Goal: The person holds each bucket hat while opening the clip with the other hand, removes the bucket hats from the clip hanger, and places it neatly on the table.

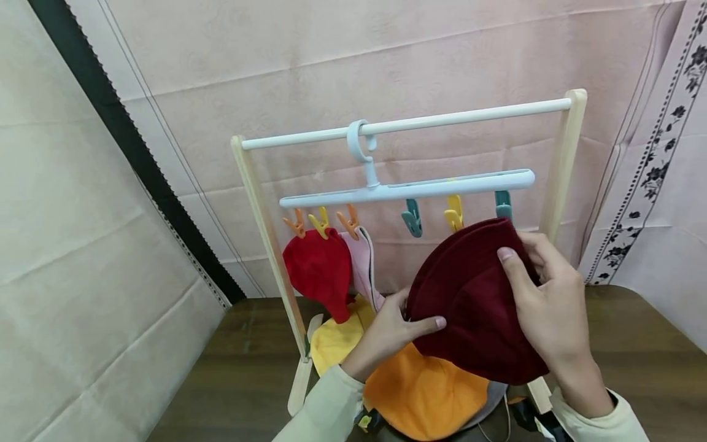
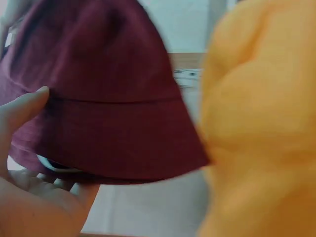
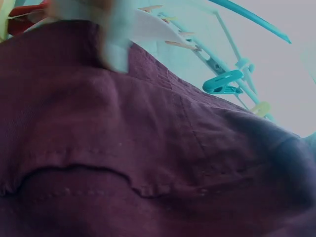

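Note:
I hold a dark red bucket hat [image 1: 475, 307] up with both hands, just below the right end of a pale blue clip hanger [image 1: 409, 186]. My left hand [image 1: 394, 328] pinches its lower left brim, thumb on the outside. My right hand [image 1: 544, 307] grips its right side, thumb on top. The hat [image 2: 98, 98] fills the left wrist view, beside an orange hat [image 2: 261, 128]. In the right wrist view the dark red hat [image 3: 148, 163] covers most of the frame, with a teal clip [image 3: 222, 83] above it.
The hanger hangs from a white rail [image 1: 409, 124] on a wooden rack [image 1: 267, 239]. A red hat [image 1: 320, 270] and a pink one [image 1: 361, 258] hang from orange clips at its left. Yellow [image 1: 337, 337] and orange hats [image 1: 425, 393] lie piled on the brown table [image 1: 232, 368].

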`<state>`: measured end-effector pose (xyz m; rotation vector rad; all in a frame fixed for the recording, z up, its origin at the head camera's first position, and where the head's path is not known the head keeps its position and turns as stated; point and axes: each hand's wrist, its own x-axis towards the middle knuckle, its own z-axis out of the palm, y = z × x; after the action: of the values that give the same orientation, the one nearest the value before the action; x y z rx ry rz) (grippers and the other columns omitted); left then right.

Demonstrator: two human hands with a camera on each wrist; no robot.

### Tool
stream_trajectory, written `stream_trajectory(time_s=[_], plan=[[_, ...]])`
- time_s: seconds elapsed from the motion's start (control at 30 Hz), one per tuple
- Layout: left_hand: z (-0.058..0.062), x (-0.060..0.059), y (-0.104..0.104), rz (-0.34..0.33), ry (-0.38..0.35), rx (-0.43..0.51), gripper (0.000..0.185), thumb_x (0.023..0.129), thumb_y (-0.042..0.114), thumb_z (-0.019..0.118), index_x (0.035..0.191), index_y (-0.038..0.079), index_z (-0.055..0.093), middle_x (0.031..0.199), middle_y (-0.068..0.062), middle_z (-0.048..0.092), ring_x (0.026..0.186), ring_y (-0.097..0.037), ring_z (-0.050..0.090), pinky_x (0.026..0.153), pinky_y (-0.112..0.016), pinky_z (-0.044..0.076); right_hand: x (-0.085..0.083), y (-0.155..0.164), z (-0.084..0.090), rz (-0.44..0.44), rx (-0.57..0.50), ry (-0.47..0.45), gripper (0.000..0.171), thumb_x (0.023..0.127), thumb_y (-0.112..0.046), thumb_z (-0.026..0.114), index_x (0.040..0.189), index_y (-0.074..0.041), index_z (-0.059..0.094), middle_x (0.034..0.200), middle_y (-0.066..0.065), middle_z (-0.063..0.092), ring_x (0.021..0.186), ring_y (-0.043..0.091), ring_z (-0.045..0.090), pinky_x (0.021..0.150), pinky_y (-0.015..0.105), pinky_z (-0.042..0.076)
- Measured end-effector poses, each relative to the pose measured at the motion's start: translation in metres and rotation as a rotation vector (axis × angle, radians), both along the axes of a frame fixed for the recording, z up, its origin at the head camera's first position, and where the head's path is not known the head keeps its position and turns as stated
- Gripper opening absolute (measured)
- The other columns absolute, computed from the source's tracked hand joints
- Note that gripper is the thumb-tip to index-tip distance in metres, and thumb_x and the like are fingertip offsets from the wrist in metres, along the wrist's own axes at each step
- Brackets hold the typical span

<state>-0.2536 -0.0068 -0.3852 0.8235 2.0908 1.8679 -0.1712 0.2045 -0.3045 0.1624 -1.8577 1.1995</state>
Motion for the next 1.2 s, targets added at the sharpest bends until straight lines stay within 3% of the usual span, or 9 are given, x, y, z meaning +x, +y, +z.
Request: stream_trajectory(time_s=[0.17, 0.33, 0.5, 0.67, 0.8, 0.93, 1.03, 1.13, 1.2], plan=[[-0.026, 0.002, -0.008, -0.042, 0.010, -0.113, 0.037, 0.090, 0.015, 0.084, 0.125, 0.012, 0.073, 0.110, 0.008, 0.075, 0.097, -0.005, 0.069, 0.088, -0.023, 0.056, -0.003, 0.007, -0.001, -0.014, -0.044, -0.054, 0.026, 0.103, -0.010, 0.068, 0.129, -0.009, 0.072, 0.101, -0.018, 0.072, 0.081, 0.000, 0.066, 0.070, 0.010, 0.047], [-0.041, 0.002, -0.015, -0.106, -0.020, -0.204, 0.024, 0.093, 0.007, 0.079, 0.116, 0.003, 0.076, 0.099, 0.003, 0.077, 0.084, -0.003, 0.065, 0.080, -0.019, 0.054, -0.011, 0.017, -0.003, -0.018, -0.077, -0.108, 0.027, 0.104, -0.015, 0.068, 0.131, -0.009, 0.071, 0.101, -0.010, 0.074, 0.078, 0.000, 0.066, 0.067, 0.011, 0.048], [-0.045, -0.001, -0.023, -0.150, -0.018, -0.252, 0.025, 0.099, 0.006, 0.071, 0.123, 0.002, 0.073, 0.109, -0.001, 0.077, 0.089, -0.003, 0.065, 0.084, -0.019, 0.052, -0.018, 0.029, -0.006, -0.033, -0.098, -0.162, 0.030, 0.105, -0.017, 0.068, 0.133, -0.008, 0.070, 0.102, -0.016, 0.071, 0.082, -0.005, 0.066, 0.069, 0.008, 0.049], [-0.044, -0.001, -0.030, -0.177, -0.084, -0.271, 0.025, 0.100, 0.006, 0.068, 0.125, 0.004, 0.067, 0.103, -0.001, 0.074, 0.083, -0.009, 0.067, 0.075, -0.024, 0.059, -0.026, 0.036, -0.014, -0.071, 0.071, -0.229, 0.033, 0.108, -0.020, 0.062, 0.138, -0.009, 0.069, 0.121, 0.009, 0.075, 0.096, -0.019, 0.056, 0.080, 0.006, 0.040], [-0.047, 0.002, -0.033, -0.189, -0.205, -0.246, 0.029, 0.101, 0.004, 0.068, 0.129, 0.006, 0.063, 0.097, -0.002, 0.073, 0.073, -0.015, 0.068, 0.062, -0.028, 0.061, -0.035, 0.035, -0.024, -0.050, 0.218, -0.296, 0.038, 0.108, -0.014, 0.055, 0.144, -0.008, 0.065, 0.130, 0.023, 0.070, 0.111, 0.013, 0.065, 0.090, 0.027, 0.044], [-0.049, 0.003, -0.036, -0.157, -0.286, -0.200, 0.030, 0.101, 0.002, 0.068, 0.131, 0.004, 0.063, 0.095, -0.004, 0.074, 0.070, -0.016, 0.068, 0.058, -0.026, 0.058, -0.044, 0.035, -0.035, 0.012, 0.301, -0.340, 0.043, 0.105, -0.004, 0.049, 0.147, 0.003, 0.058, 0.135, 0.031, 0.062, 0.117, 0.047, 0.064, 0.095, 0.049, 0.047], [-0.049, 0.001, -0.038, -0.120, -0.304, -0.197, 0.023, 0.103, 0.006, 0.066, 0.125, 0.000, 0.064, 0.089, -0.005, 0.074, 0.064, -0.013, 0.066, 0.057, -0.023, 0.057, -0.051, 0.035, -0.040, 0.059, 0.290, -0.350, 0.042, 0.106, -0.004, 0.051, 0.146, 0.008, 0.055, 0.136, 0.033, 0.060, 0.115, 0.049, 0.065, 0.091, 0.029, 0.049], [-0.048, -0.002, -0.040, -0.061, -0.289, -0.223, 0.020, 0.107, 0.014, 0.063, 0.120, -0.002, 0.064, 0.080, -0.005, 0.069, 0.054, -0.010, 0.060, 0.056, -0.021, 0.054, -0.056, 0.035, -0.042, 0.103, 0.246, -0.368, 0.042, 0.106, -0.004, 0.051, 0.147, 0.008, 0.054, 0.135, 0.033, 0.062, 0.114, 0.048, 0.066, 0.080, 0.008, 0.040], [-0.046, -0.004, -0.041, -0.018, -0.277, -0.237, 0.022, 0.108, 0.017, 0.061, 0.119, -0.001, 0.062, 0.075, -0.004, 0.064, 0.050, -0.011, 0.055, 0.054, -0.021, 0.052, -0.058, 0.035, -0.043, 0.133, 0.222, -0.378, 0.044, 0.105, -0.002, 0.050, 0.147, 0.009, 0.053, 0.134, 0.033, 0.062, 0.116, 0.047, 0.066, 0.079, 0.003, 0.037]])
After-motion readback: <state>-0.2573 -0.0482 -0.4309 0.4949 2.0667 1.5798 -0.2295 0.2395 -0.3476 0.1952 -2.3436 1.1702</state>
